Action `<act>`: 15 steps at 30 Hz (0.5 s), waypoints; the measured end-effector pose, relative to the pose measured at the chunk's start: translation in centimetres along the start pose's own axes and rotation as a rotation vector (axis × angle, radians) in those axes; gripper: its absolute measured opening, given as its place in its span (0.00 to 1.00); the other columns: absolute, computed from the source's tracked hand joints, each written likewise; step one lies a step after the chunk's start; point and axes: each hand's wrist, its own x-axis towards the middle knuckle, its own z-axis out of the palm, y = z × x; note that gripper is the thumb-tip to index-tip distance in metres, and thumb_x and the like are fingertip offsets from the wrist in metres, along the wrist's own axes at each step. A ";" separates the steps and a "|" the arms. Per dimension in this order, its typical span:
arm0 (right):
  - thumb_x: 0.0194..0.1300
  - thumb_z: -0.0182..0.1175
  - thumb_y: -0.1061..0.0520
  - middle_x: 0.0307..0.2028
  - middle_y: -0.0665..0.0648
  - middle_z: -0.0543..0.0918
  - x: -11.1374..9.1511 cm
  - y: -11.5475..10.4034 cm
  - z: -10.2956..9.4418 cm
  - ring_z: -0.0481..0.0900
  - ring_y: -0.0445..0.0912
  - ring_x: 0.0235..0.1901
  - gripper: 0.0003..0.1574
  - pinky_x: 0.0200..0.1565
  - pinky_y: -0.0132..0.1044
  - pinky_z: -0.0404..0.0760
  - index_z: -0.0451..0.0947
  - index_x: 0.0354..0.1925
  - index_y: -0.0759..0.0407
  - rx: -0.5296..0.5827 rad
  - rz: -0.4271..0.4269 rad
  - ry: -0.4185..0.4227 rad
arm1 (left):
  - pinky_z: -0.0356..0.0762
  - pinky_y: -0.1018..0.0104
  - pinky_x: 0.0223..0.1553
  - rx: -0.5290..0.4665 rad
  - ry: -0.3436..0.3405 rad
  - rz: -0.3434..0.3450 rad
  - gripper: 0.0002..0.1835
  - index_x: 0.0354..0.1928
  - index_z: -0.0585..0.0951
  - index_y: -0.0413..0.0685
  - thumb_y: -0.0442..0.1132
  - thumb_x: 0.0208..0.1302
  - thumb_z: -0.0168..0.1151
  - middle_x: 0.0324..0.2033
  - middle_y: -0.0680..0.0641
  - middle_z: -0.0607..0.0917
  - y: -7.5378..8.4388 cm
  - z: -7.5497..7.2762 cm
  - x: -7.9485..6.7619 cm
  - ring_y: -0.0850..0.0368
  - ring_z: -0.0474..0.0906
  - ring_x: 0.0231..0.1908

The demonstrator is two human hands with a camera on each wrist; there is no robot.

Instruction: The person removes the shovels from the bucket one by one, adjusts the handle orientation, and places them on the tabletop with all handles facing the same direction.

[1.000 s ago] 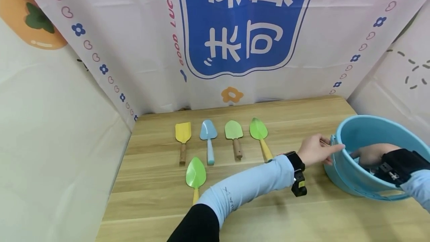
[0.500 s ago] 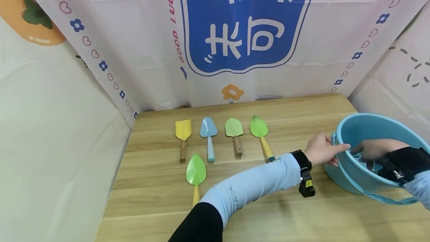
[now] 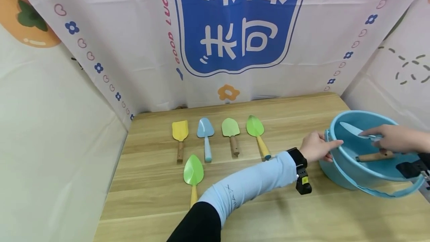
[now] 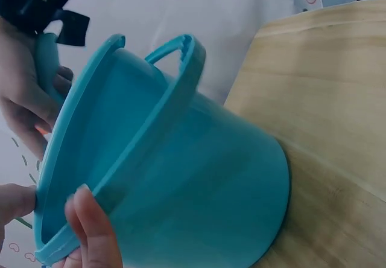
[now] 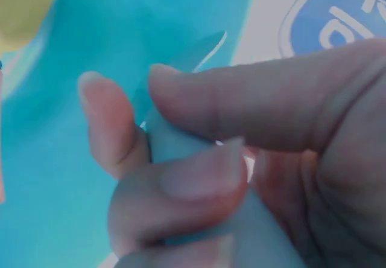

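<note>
On the right in the head view stands a light blue bucket (image 3: 346,169). My left hand (image 3: 315,147) pinches its rim, with the thumb inside and fingers outside, as the left wrist view also shows. Over the bucket's opening, my right hand (image 3: 398,137) grips a small blue garden trowel (image 3: 350,128). Its pale blue handle (image 5: 262,232) runs through my curled fingers in the right wrist view. Inside the bucket lies a tool with a wooden handle (image 3: 371,157); its far end is hidden. A yellow blade (image 5: 27,5) shows at the right wrist view's upper left.
A row of trowels lies on the wooden table (image 3: 141,197): yellow (image 3: 180,131), blue (image 3: 205,128), pale green (image 3: 230,127) and bright green (image 3: 255,126). Another green trowel (image 3: 193,171) lies nearer me, partly behind my left sleeve. The bucket's handle (image 3: 386,194) hangs down in front.
My right hand has risen from deep in the bucket and now holds the blue trowel in sight. The wooden handle in the bucket has come into view. My left hand stays at the rim.
</note>
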 end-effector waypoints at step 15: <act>0.63 0.54 0.64 0.12 0.48 0.65 -2.3 -7.2 1.6 0.64 0.40 0.09 0.30 0.14 0.31 0.67 0.62 0.62 0.69 -0.195 -0.183 0.307 | 0.82 0.65 0.26 -0.245 0.108 0.039 0.13 0.44 0.78 0.46 0.47 0.64 0.59 0.29 0.52 0.80 -0.9 -3.1 -0.8 0.54 0.81 0.25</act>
